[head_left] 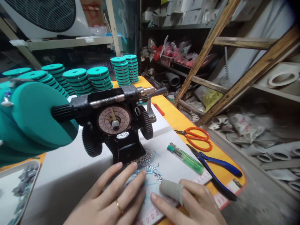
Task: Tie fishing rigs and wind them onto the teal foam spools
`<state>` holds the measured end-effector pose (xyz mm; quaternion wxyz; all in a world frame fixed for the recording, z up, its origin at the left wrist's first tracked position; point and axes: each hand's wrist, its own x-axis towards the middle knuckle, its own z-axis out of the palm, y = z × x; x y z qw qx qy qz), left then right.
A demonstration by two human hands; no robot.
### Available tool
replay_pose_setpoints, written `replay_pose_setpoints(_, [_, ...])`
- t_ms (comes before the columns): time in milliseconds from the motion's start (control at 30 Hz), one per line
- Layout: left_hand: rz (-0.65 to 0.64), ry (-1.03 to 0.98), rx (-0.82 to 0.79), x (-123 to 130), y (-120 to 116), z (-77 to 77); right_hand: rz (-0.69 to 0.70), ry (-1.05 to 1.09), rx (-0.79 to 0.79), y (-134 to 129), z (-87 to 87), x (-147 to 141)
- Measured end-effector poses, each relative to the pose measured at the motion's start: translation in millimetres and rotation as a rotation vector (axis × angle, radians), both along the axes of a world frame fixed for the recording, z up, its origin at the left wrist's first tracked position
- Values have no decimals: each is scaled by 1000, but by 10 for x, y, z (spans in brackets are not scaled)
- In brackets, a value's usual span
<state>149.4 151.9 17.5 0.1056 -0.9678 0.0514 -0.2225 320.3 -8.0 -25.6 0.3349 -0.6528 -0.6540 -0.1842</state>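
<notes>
A black winding machine with a round dial stands on a white sheet, large green discs mounted on its shaft at left. Small metal pieces and blue thread bits lie in front of its base. My left hand rests flat beside them, fingers spread, a gold ring on one finger, and holds nothing that shows. On the right, my right hand has a grey-wrapped finger touching the edge of the small pieces. Its thumb is stretched out apart from that finger, with nothing visible between them.
A green lighter, orange-handled scissors and blue-handled pliers lie to the right. Stacks of green spools stand behind the machine. A white tray holds grey parts at left. A wooden ladder leans at the back right.
</notes>
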Motion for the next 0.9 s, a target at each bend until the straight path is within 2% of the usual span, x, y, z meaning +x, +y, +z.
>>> replay_pose_setpoints(100, [39, -14, -85, 38, -3, 48, -20, 102, 113, 83, 86, 20])
replay_pose_setpoints(233, [153, 46, -131, 122, -23, 104, 24, 145, -49, 41, 265, 141])
replay_pose_setpoints(300, [177, 53, -139, 141, -24, 109, 5, 149, -72, 6, 307, 196])
replay_pose_setpoints(467, [173, 60, -131, 131, -15, 75, -11, 90, -134, 17, 258, 249])
replay_pose_setpoints(600, [174, 52, -148, 118, -2, 57, 28, -14, -115, 44, 183, 198])
replay_pose_setpoints(700, [177, 41, -163, 104, 12, 54, -5, -27, -116, 22, 164, 199])
replay_pose_setpoints(900, [150, 22, -162, 119, 0, 63, -13, -113, -149, -72, 206, 401])
